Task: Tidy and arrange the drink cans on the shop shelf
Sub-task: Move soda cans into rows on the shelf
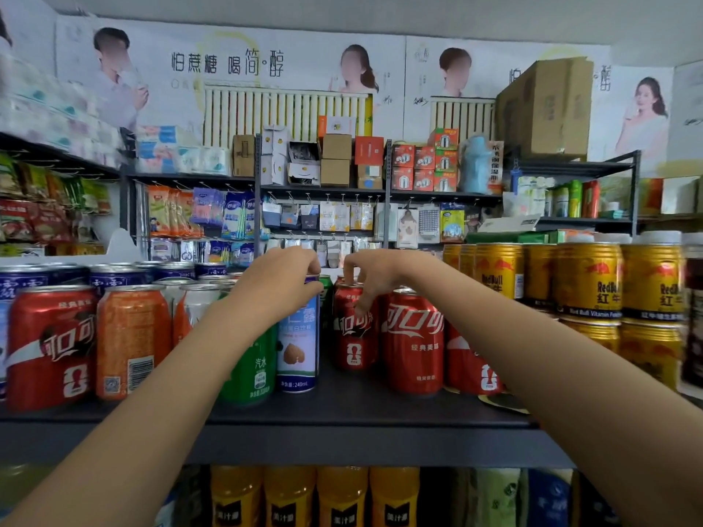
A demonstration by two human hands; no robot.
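left hand: fingers curled over top of blue-white can, mid dark shelf | right hand: fingertips pinch rim of red cola can just beside

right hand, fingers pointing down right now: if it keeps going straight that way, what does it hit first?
The right hand has its fingers curled down over the rim of the smaller red cola can. Straight down, they meet that can's top and upper side at once; they look already in contact, though depth is hard to judge.
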